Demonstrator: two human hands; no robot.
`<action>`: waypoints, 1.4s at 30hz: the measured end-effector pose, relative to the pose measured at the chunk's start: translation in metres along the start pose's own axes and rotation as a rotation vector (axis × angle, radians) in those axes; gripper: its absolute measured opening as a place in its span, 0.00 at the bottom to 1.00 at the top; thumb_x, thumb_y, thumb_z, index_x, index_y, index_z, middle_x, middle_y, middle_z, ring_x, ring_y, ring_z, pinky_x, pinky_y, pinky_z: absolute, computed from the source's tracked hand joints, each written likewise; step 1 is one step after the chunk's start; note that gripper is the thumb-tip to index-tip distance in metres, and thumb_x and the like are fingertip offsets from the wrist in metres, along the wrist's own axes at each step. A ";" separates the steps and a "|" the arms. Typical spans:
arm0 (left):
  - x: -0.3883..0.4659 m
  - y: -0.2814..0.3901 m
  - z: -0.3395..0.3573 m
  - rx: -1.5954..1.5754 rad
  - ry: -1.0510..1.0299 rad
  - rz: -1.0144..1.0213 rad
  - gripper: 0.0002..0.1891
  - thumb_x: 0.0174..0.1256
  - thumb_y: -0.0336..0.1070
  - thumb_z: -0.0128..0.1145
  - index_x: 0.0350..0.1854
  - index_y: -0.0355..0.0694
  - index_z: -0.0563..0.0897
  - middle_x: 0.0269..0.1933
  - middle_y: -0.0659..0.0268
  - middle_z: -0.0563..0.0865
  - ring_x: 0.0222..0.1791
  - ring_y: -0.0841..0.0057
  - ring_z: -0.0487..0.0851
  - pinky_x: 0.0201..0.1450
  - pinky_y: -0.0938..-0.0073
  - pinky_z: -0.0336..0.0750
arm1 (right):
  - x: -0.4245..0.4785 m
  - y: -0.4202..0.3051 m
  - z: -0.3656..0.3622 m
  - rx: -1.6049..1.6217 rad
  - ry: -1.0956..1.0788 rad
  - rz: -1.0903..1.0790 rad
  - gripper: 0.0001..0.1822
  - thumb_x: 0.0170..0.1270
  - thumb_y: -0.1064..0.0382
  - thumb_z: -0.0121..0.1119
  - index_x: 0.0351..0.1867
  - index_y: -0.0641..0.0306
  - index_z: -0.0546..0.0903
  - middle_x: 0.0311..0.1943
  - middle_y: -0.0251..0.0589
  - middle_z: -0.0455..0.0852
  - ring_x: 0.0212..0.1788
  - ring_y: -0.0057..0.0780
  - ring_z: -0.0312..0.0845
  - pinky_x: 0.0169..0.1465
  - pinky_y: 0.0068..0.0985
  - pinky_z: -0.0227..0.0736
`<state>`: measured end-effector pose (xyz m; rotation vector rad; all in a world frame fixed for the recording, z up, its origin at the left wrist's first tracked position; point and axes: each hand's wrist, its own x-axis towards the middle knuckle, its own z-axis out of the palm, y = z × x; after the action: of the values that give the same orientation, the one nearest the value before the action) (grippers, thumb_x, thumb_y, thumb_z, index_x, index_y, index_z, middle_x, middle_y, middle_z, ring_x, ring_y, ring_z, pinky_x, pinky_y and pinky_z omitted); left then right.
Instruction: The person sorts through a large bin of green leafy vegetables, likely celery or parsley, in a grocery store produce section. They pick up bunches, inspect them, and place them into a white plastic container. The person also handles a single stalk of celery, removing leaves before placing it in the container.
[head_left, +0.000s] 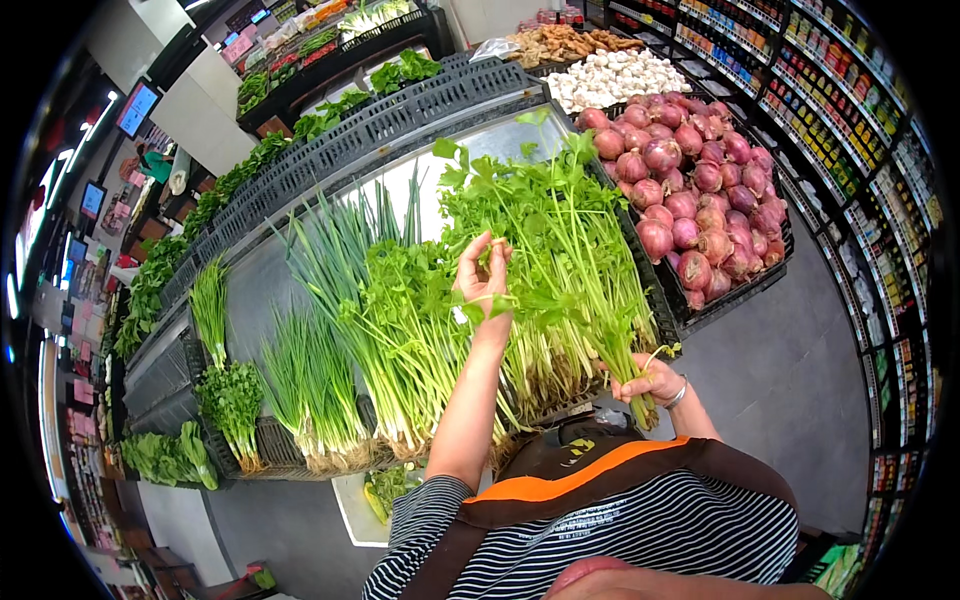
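My right hand (649, 381) grips a bunch of Chinese celery (611, 322) near its root end, at the front right of the sloped display. The leafy tops of that bunch fan up and left across other celery (551, 367) standing in a black crate. My left hand (484, 274) is raised over the greens, thumb and fingers curled together. Whether something small is pinched at its fingertips is unclear. Loose leaves cross in front of the left wrist. Left of that arm stand more leafy celery (409, 292) and long green scallions (330, 247).
Red onions (697, 180) fill a crate at right, with garlic (615, 79) and ginger (570, 43) behind. Chives (311, 382) and coriander (231, 412) lie leftward. A white bin (360, 517) holding trimmings sits below the display. Shelves of bottles (832, 82) line the right.
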<state>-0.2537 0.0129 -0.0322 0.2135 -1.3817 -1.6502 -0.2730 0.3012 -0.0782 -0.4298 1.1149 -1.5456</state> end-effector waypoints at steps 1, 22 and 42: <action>0.001 -0.002 -0.001 0.012 0.015 -0.011 0.11 0.70 0.28 0.53 0.52 0.33 0.75 0.42 0.62 0.82 0.43 0.77 0.83 0.48 0.76 0.81 | -0.001 -0.002 0.001 -0.002 0.001 0.009 0.34 0.51 0.66 0.66 0.62 0.69 0.72 0.32 0.37 0.84 0.29 0.20 0.76 0.39 0.18 0.72; 0.094 0.090 -0.046 0.152 -0.137 -0.278 0.21 0.57 0.21 0.42 0.53 0.28 0.78 0.34 0.68 0.73 0.29 0.84 0.69 0.32 0.84 0.66 | 0.002 0.004 -0.035 -0.277 0.144 -0.051 0.08 0.58 0.71 0.62 0.39 0.66 0.82 0.35 0.32 0.83 0.35 0.20 0.77 0.41 0.20 0.74; 0.076 0.073 0.011 1.120 -0.746 0.485 0.08 0.58 0.32 0.60 0.38 0.38 0.85 0.38 0.59 0.76 0.40 0.62 0.77 0.44 0.63 0.75 | 0.000 0.017 -0.028 -0.200 0.145 -0.058 0.15 0.55 0.70 0.64 0.45 0.66 0.80 0.35 0.34 0.84 0.34 0.21 0.77 0.41 0.20 0.73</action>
<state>-0.2633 -0.0297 0.0643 -0.1317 -2.5685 -0.3891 -0.2853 0.3141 -0.1056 -0.4943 1.3870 -1.5406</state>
